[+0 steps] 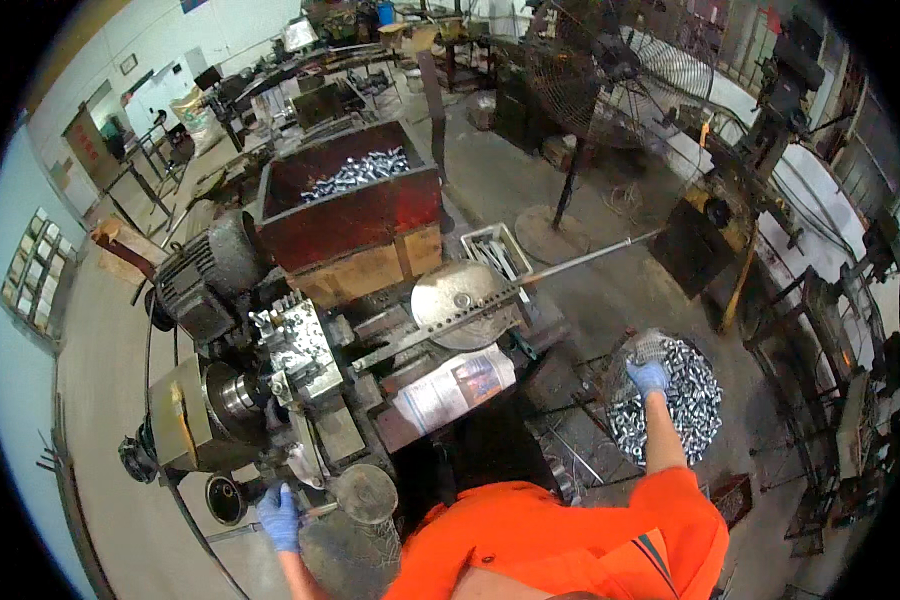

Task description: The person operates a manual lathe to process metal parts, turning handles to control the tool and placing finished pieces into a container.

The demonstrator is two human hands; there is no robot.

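My left hand [278, 516], in a blue glove, is closed around a metal bar [318, 510] at the lower left, beside a round metal disc [366, 494]. To the right, my gloved right hand [649, 377] reaches over a round basket [610, 398] heaped with small shiny metal fittings [692, 400]. Its fingers are curled, and whatever they hold is too small to make out. A pale patch of mesh [650, 347] shows just beyond these fingers. Between my hands stands a lathe-like machine with a round chuck [238, 392] and a metal tool block [302, 352].
A red bin [360, 226] with more fittings sits behind the machine, next to a motor [215, 278]. A long perforated bar [440, 325] crosses a round plate [460, 300] and sticks out rightward. Printed paper [457, 388] lies in front. A large fan [615, 70] stands farther back.
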